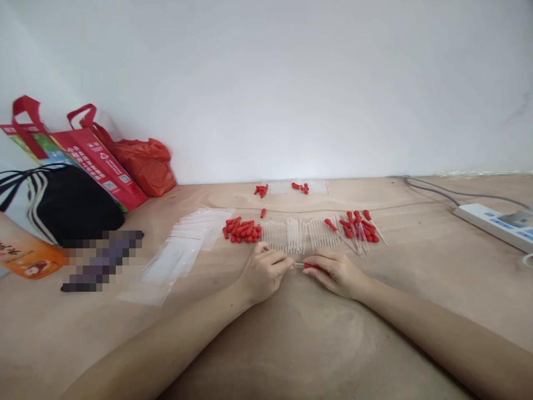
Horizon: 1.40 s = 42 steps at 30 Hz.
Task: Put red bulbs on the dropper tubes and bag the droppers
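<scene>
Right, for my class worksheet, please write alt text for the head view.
A left hand pinches a clear tube, a right hand a red dropper bulb at its other end, over a wooden table. Beyond lies a row of tubes, red bulbs clustered at both ends; zip bags lie left, a white power strip right.

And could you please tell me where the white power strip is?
In the head view, the white power strip lies on the wooden table at the right edge, with the red bulbs and the right hand to its left.
</scene>
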Each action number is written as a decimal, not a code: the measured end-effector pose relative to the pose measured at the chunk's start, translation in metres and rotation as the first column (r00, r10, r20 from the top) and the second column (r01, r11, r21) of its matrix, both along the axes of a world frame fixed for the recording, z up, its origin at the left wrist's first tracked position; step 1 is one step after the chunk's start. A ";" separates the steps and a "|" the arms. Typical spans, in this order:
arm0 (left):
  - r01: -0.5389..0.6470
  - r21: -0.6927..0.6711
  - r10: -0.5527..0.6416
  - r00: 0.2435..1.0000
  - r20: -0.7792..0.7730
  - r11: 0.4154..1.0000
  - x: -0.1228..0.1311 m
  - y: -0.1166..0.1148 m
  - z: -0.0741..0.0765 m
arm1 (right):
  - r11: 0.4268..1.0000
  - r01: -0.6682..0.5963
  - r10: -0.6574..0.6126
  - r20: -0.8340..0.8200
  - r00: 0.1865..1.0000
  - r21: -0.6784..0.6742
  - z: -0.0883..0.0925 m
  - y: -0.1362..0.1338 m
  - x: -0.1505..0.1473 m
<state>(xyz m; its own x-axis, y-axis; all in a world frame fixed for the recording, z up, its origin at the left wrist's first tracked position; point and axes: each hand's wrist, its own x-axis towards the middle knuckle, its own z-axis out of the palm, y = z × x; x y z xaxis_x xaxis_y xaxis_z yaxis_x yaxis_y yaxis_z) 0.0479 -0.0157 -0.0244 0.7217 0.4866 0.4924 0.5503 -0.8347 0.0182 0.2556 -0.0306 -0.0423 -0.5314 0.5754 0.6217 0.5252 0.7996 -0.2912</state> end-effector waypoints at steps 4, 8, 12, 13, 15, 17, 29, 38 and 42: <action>0.017 0.025 -0.017 1.000 0.012 1.000 0.001 -0.001 0.000 | 0.999 0.008 -0.009 0.021 1.000 0.034 0.001 0.000 0.000; 0.042 0.027 -0.043 0.998 0.047 0.999 0.002 -0.002 -0.001 | 1.000 -0.005 0.003 0.074 0.997 0.024 0.005 0.000 -0.002; 0.050 0.038 -0.054 0.994 0.094 0.998 0.003 -0.002 -0.002 | 1.000 -0.004 0.003 0.089 0.996 0.010 0.007 0.000 -0.005; 0.048 0.041 -0.052 0.993 0.102 0.998 0.003 -0.002 -0.003 | 1.000 -0.004 0.004 0.083 0.997 0.008 0.007 0.000 -0.006; 0.049 0.042 -0.053 0.992 0.111 0.998 0.003 -0.002 -0.004 | 1.000 -0.009 0.008 0.072 0.997 0.009 0.007 0.001 -0.008; 0.055 0.043 -0.060 0.991 0.120 0.998 0.003 -0.002 -0.005 | 1.000 -0.011 0.011 0.069 0.998 0.010 0.006 0.002 -0.009; 0.069 -0.013 -0.060 0.934 0.353 0.998 0.010 0.003 -0.006 | 0.811 -0.148 -0.198 -0.504 0.841 -0.566 0.010 0.005 -0.019; 0.062 -0.143 -0.003 0.926 0.379 0.988 0.008 0.001 -0.003 | 0.775 -0.032 -0.435 -0.568 0.699 -0.632 0.033 0.037 0.016; 0.051 -0.166 0.001 0.955 0.298 0.985 0.010 0.002 -0.004 | 0.702 0.428 -0.644 -0.250 0.723 -0.569 0.038 0.057 0.062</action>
<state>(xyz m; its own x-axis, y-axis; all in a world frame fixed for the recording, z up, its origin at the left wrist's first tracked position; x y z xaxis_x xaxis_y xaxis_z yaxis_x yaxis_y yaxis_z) 0.0576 -0.0137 -0.0279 0.5690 0.5651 0.5974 0.4775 -0.8185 0.3195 0.3172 0.0267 -0.0042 0.1991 0.9354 0.2923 0.5642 0.1344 -0.8146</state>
